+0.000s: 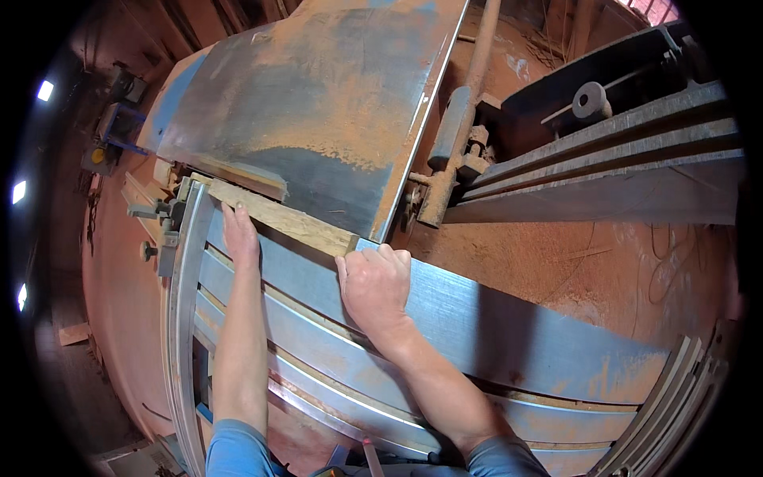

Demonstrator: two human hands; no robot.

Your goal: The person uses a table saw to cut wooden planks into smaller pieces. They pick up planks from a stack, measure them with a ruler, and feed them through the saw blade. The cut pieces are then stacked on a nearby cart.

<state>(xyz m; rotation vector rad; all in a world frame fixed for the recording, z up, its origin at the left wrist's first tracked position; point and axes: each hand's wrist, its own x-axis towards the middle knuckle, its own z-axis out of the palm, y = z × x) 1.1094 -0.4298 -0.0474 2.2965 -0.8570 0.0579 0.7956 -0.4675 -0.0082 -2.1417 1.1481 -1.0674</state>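
Note:
A rough, pale wooden beam point(282, 216) lies slantwise at the far edge of the metal sliding table point(445, 298), beside the dark saw table point(342, 103). My left hand point(242, 234) holds the beam near its left end, its fingers against the near side. At the beam's right end my right hand point(377, 286) is closed, knuckles up, with the thumb against the near side. Its fingertips are hidden. A thinner wooden strip point(246, 179) lies behind the beam on the dark table.
Sawdust coats the dark table and the floor point(556, 270). A metal fence rail point(187, 294) runs along the left, with a clamp-like fitting point(163, 215) beside it. Long metal rails point(604, 159) and a pipe point(469, 87) stand at the right. Grooves cross the sliding table.

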